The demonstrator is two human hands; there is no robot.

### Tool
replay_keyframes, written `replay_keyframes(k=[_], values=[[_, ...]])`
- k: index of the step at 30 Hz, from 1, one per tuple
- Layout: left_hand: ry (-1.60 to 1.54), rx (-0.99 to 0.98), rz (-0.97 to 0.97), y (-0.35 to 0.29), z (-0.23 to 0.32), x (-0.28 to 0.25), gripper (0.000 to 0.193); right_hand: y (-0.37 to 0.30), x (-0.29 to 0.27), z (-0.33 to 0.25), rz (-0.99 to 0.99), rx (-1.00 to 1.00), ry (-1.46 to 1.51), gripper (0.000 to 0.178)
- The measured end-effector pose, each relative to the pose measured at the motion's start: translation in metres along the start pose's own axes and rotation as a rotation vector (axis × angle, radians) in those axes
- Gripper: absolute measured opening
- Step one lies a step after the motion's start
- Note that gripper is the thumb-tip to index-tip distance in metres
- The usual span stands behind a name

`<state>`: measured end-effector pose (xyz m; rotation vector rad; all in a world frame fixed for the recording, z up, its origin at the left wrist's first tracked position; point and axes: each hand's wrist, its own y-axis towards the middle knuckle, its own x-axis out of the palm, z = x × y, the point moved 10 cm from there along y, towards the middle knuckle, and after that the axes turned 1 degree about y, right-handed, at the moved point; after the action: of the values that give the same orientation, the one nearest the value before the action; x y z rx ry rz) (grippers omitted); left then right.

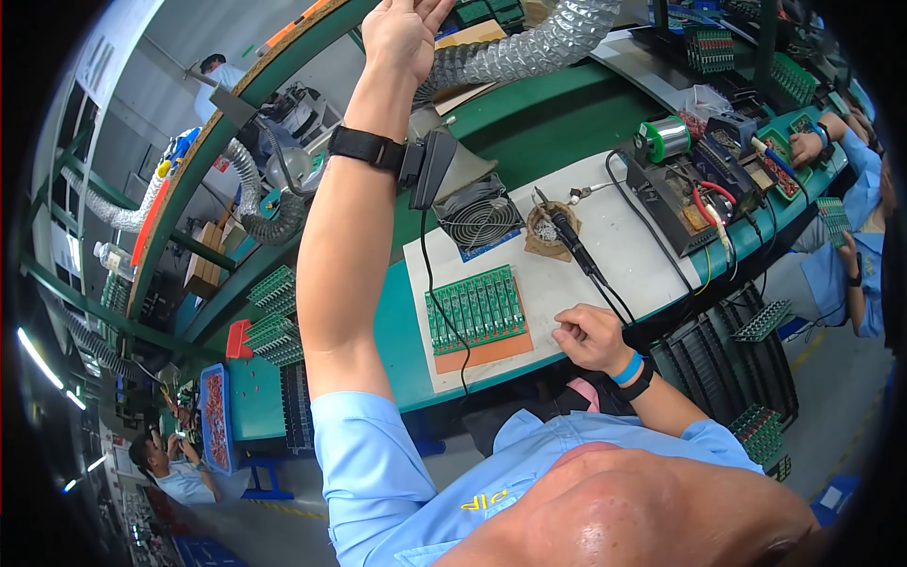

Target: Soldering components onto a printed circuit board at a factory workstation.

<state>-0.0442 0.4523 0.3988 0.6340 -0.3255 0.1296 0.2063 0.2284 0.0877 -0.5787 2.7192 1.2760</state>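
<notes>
My left arm is raised, and my left hand (pixel 402 36) reaches up at the top edge beside a silver flexible duct (pixel 529 52); its fingers look stretched out and partly cut off, with nothing seen in them. My right hand (pixel 590 337) hovers over the front edge of the white work sheet (pixel 557 283), fingers curled in and no object showing. To its left lies a panel of green circuit boards (pixel 475 307) on an orange-brown pad (pixel 487 356). Behind it, a soldering iron (pixel 567 231) rests by a small dish of solder bits (pixel 543 230).
A black fan (pixel 479 222) stands behind the panel. Farther right are a soldering station (pixel 671 203) and a green solder spool (pixel 664 139). A blue bin (pixel 216 416) of small parts and racked boards (pixel 274 335) sit left. Co-workers sit at both sides. A cable crosses the panel.
</notes>
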Motion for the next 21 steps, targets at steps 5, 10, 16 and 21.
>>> replay_keyframes(k=[5, 10, 16, 21], values=[[-0.01, -0.008, 0.004, 0.002, 0.002, 0.004, 0.037, 0.003, 0.0, -0.001, -0.003, 0.0, 0.001, 0.017], [-0.02, 0.005, -0.007, 0.007, 0.0, 0.003, 0.038, 0.003, 0.0, -0.001, 0.001, -0.005, -0.003, 0.017], [-0.493, -0.254, -0.321, 0.011, -0.009, 0.027, 0.039, -0.002, -0.004, -0.002, 0.006, 0.018, -0.017, 0.017], [-0.099, 0.044, 0.107, 0.058, 0.031, -0.001, 0.042, 0.001, 0.002, -0.006, -0.045, -0.026, -0.035, 0.014]])
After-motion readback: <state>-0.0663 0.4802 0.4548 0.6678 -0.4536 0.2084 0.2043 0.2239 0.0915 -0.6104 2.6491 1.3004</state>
